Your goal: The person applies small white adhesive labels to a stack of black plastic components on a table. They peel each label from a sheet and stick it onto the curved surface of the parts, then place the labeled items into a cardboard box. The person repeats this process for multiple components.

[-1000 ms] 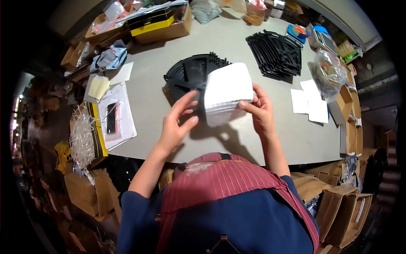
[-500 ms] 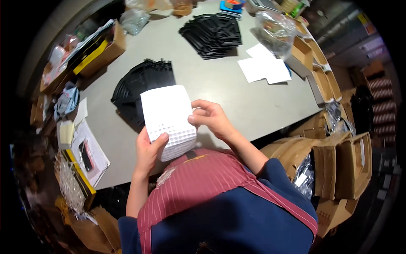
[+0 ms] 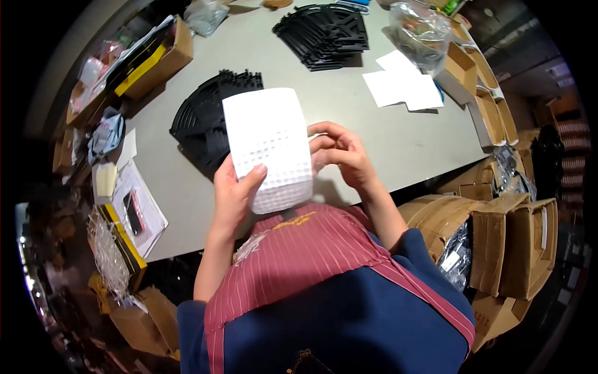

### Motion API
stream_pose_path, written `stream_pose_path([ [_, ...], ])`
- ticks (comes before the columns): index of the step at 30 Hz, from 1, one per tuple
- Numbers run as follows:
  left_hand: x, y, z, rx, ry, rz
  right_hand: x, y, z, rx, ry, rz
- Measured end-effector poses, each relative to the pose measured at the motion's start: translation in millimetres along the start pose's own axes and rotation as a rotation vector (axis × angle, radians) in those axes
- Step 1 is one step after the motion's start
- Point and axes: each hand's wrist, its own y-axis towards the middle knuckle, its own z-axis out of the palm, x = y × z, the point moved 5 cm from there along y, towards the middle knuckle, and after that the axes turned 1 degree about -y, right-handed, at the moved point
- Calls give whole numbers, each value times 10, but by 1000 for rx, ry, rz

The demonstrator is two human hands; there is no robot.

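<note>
A white sheet (image 3: 265, 121) with rows of small oval labels hangs over the table's front edge, its lower end bending toward my apron. My left hand (image 3: 235, 190) grips its lower left side, thumb on top and the other fingers hidden beneath. At the sheet's right edge is my right hand (image 3: 349, 156), its fingers loosely curved and apart. Nothing shows between them; whether the fingertips touch the edge is hard to tell. Partly behind the sheet lies a fanned stack of black plastic parts (image 3: 202, 121). Another such stack (image 3: 327, 34) lies farther back.
White paper pieces (image 3: 405, 84) and a clear plastic bag (image 3: 420, 31) lie at the right, beside small cardboard trays (image 3: 458, 71). At the left stand a filled cardboard box (image 3: 177, 59) and papers with a phone (image 3: 132, 212). Large cartons (image 3: 486, 243) stand below the table's right edge.
The sheet has moved up and right in view, with more label rows showing. My right thumb has come off the sheet's face, and the fingers have drawn to its right edge.
</note>
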Motion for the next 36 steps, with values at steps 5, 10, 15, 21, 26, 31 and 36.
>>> stream_pose_path([
  [5, 5, -28, 41, 7, -73, -29, -39, 21, 41, -1, -16, 5],
  [10, 10, -39, 68, 35, -24, -7, -99, 57, 36, -49, -88, 9],
  [15, 1, -55, 70, 54, 37, -1, -79, 64, 23, -28, -114, -7],
  [21, 20, -85, 53, 76, 77, 2, -7, 52, 75, -21, -126, -10],
  [26, -3, -104, 49, 94, 80, -9, 81, 55, 118, -70, -83, -59],
  [31, 40, -116, 34, 97, 76, -34, 58, 54, 63, -37, -156, -76],
  [36, 39, -107, 35, 97, 88, -67, 115, 61, 73, -59, -141, -131],
])
